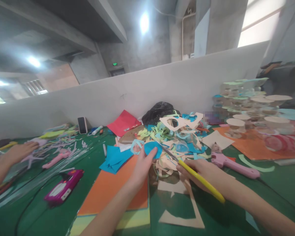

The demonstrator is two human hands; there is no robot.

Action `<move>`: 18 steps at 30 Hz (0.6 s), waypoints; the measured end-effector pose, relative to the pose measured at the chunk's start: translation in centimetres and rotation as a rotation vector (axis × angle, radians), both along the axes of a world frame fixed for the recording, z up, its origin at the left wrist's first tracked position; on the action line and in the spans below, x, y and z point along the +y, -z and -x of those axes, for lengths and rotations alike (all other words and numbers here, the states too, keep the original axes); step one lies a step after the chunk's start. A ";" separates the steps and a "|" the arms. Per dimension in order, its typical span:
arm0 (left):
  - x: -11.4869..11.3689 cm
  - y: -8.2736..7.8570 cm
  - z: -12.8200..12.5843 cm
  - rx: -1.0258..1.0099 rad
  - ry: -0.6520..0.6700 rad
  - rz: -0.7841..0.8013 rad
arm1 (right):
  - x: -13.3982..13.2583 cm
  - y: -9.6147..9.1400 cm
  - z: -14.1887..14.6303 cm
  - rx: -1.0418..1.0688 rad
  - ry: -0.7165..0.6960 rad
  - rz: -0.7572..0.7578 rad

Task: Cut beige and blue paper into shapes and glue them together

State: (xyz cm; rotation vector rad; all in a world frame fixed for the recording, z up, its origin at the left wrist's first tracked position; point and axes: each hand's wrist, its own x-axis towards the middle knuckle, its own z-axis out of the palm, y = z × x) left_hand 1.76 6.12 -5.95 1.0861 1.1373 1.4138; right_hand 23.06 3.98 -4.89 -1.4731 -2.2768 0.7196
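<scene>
— What does the head camera show at the hands?

— The person's left hand is nearly closed, pinching a blue paper disc between thumb and fingers, the disc just above the fingertips. The right hand is closed around a yellow-handled cutter, and its thin metal blade angles up and left across the disc's upper edge. Whether the blade touches the paper is hard to tell.

— And the arms?

— Both forearms reach in from the bottom of the view, the left from near the middle and the right from the lower corner. They bring the hands close together over a heap of paper scraps.

— What else lies near?

— An orange card sheet lies under the left forearm, and a pink glue gun sits just beside the right hand, both on a green mat. At the left edge, another person's hand rests near a second pink glue gun
</scene>
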 end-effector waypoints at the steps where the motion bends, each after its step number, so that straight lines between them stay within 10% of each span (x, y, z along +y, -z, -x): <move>1: 0.0 0.0 -0.1 -0.007 0.006 -0.006 | -0.1 0.0 0.0 0.002 0.006 0.004; 18: 0.0 -0.8 0.5 0.312 -0.092 -0.099 | 0.5 0.8 0.0 0.096 -0.034 0.038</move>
